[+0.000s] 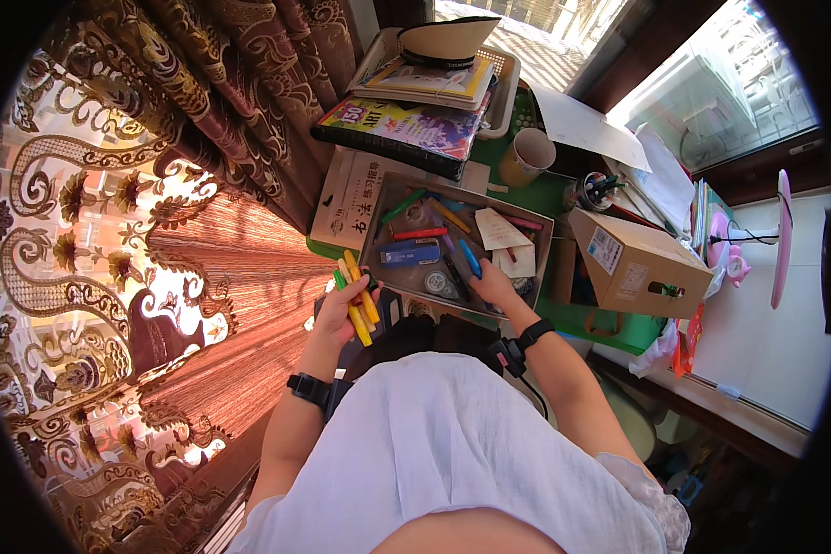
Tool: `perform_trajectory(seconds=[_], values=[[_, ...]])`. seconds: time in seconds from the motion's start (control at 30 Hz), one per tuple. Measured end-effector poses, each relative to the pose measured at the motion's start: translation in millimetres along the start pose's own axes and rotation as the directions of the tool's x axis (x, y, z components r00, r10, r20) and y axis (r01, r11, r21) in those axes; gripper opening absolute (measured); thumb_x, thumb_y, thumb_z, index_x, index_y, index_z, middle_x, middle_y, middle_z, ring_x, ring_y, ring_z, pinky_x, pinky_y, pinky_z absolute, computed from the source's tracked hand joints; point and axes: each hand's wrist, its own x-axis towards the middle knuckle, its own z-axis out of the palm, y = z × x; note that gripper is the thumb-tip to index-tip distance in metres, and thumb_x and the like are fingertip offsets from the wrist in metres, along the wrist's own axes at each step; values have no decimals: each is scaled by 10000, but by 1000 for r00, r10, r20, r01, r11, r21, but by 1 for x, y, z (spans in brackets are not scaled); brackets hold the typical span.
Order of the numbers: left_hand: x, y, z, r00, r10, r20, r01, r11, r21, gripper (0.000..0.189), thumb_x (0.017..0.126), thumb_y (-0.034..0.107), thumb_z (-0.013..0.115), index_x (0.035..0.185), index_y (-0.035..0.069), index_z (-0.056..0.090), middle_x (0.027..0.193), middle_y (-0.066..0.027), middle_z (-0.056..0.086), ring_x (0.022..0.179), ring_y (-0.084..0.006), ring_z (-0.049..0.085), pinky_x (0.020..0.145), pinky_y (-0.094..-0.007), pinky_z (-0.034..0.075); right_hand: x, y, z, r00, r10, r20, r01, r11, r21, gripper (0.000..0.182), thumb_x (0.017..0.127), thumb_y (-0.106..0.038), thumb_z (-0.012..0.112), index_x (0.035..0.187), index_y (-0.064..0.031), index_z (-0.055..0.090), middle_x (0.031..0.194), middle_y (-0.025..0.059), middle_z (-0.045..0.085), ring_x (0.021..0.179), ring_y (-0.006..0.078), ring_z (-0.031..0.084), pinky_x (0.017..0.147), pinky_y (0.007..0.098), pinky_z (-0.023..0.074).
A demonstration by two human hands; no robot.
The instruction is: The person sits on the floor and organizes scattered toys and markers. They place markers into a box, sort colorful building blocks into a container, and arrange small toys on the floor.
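Note:
My left hand [337, 309] holds several markers [361, 315], mostly yellow with some green, beside the left edge of a shallow grey box [548, 246]. Over the box's near right part, my right hand [493, 285] grips a blue marker [469, 259]. Inside the box lie a green marker [403, 206], a red marker [420, 233], an orange-yellow marker [450, 215], a blue case or box [410, 253], a round white-and-clear item [437, 282] and pieces of cream paper [502, 229]. Other pens lie partly hidden beneath my right hand.
Behind the box are an art set [408, 129], a plastic basket [505, 97] with books and a visor, and a paper cup [527, 158]. A pen holder [594, 192] and a cardboard box [640, 266] stand to the right. Patterned curtains [249, 90] hang at the left.

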Motion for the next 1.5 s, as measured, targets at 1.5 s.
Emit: perform_trajectory(seconds=[1.5], values=[[-10,3,1,999,-8,-32,7,999,-47,224,845,27,570,1057,42,500,1045,-107,573,989,-260,585,813,-306,524,44,-37,18,951,-275,-142,256,956,-140,293,761,-261,616,978,-68,582,834,166,608,793,361,586,663,459,484]])
